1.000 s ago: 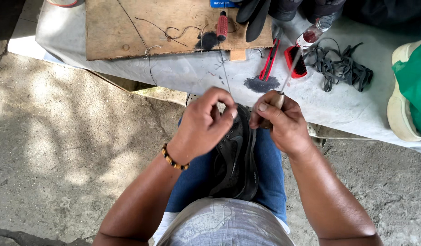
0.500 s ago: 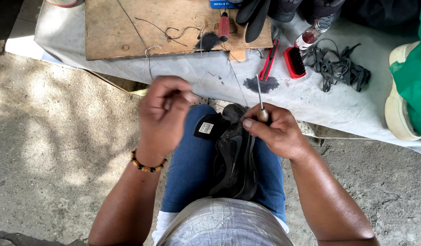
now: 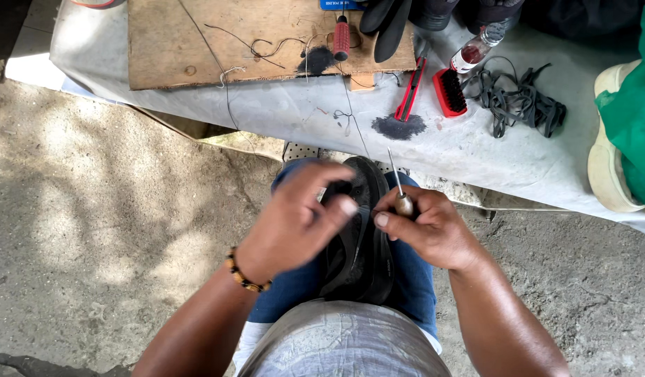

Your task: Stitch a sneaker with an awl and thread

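A black shoe [image 3: 361, 244] is laid lengthwise on the lap, wedged between the thighs in blue jeans [image 3: 413, 293], seemingly so that it is held steady while both hands are kept free above it. The shoe's upper end is covered by the left hand [image 3: 294, 220], whose grip is partly closed, with thumb and fingertips drawn together as if something thin is pinched; whether thread is actually held there cannot be told. A beaded bracelet [image 3: 247, 274] is worn on that wrist. Just right of the shoe, a wooden-handled awl [image 3: 400, 188] is enclosed by the right hand [image 3: 430, 227], the grip shut firmly round the handle and the metal point directed up and away from the shoe.

Beyond the shoe, a low worktop covered with a grey sheet [image 3: 476, 150] is set within arm's reach. On it, farther from the shoe, are seen a wooden board [image 3: 196, 49] with loose thread, a red-handled tool [image 3: 341, 36], a red brush [image 3: 449, 91], a small bottle [image 3: 476, 47] and a tangle of dark laces [image 3: 521, 105].
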